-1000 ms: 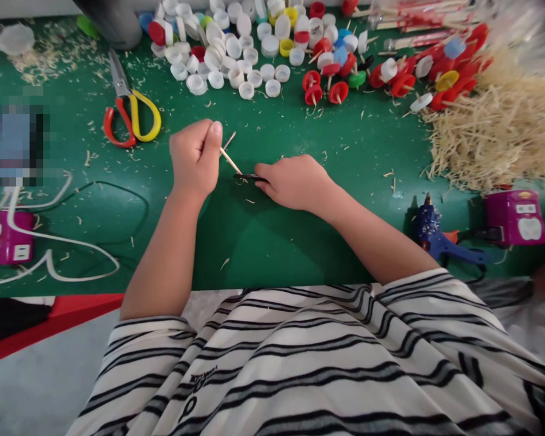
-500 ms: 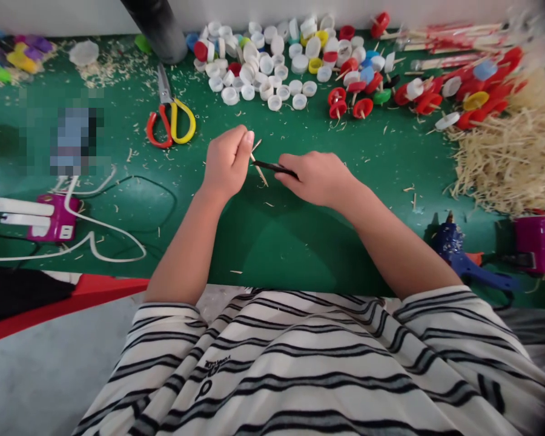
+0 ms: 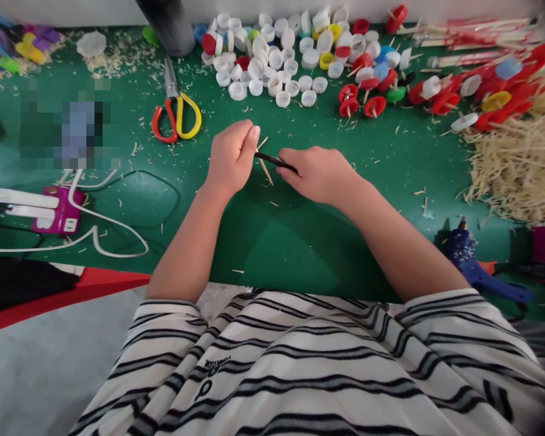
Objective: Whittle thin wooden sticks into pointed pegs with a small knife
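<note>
My left hand (image 3: 233,156) is closed, thumb on top, around a thin wooden stick (image 3: 267,173) that pokes out to the right and slants down. A pale sliver (image 3: 263,143) stands out beside the stick. In my closed right hand (image 3: 317,174) is a slim black blade (image 3: 269,159); its far end meets the stick close to my left thumb. Fingers hide the blade's handle and the rest of the stick. Scissors (image 3: 174,112) with one red and one yellow handle lie beyond my left hand.
Bottle caps (image 3: 276,59) spread along the back of the green table (image 3: 281,242). Red caps on sticks (image 3: 445,100) and a heap of wood shavings (image 3: 513,163) lie right, near a blue glue gun (image 3: 470,257). At left are a purple power block (image 3: 62,209), cables and a dark bottle (image 3: 168,27).
The view has shifted slightly, so the table things appear moved. Both hands keep their grips; the blade now sits closer to my left thumb, across the stick.
</note>
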Demonstrator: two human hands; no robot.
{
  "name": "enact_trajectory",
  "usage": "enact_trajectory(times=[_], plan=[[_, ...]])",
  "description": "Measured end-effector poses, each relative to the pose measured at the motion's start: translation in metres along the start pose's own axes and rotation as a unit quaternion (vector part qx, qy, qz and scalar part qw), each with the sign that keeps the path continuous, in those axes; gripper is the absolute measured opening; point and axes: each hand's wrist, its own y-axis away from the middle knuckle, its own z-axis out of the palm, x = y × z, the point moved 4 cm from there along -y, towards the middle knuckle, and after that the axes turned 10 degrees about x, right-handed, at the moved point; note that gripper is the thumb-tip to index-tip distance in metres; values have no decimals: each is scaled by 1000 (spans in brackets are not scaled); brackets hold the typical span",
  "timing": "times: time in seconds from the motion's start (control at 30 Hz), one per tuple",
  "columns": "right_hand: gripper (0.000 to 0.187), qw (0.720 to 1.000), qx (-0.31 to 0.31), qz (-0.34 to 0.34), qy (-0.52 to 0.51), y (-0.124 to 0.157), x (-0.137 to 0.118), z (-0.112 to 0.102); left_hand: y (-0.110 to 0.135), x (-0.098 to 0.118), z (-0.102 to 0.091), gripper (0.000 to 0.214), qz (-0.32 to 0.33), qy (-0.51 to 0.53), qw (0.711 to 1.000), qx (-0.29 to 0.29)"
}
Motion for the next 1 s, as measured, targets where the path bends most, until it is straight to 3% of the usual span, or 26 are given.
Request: enact_trajectory(times=[0.67,0.9,1.0], plan=[[41,997,-69,2,33,15,10,3,2,-13,1,60,-59,38,998,-10],[38,1000,-14,1,27,7,4,1,1,-6,0,59,-61,34,997,-18],[38,999,-17,-1,50,4,-1,4,1,-6,0,59,-66,37,997,-23]])
